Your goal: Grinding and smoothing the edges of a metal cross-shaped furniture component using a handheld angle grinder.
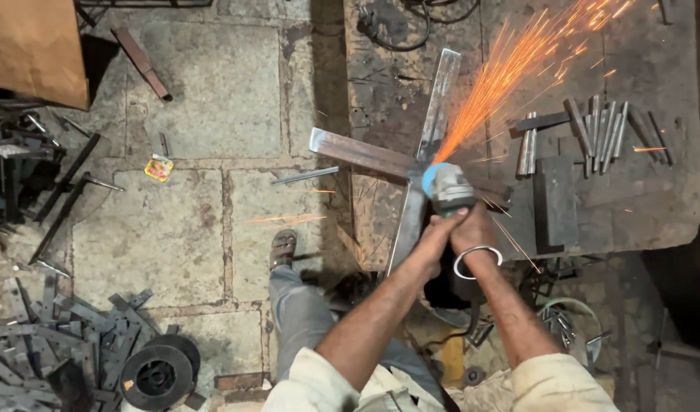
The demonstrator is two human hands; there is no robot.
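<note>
Both hands grasp one angle grinder: left hand wrapped around the rear of its body, right hand clenched just beside it, the two touching. A metal bangle sits on the right wrist. The grinder's disc end meets a long flat steel bar directly ahead of the hands; that bar lies crossed over a second flat bar running off to the left, both resting on the scarred tabletop. Orange sparks fan up and away from the contact point, ahead and to the right. Right of the hands, a dark steel block and a row of short metal rods lie on the tabletop. Below and left of the hands, a sandalled foot stands on the stone floor.
</note>
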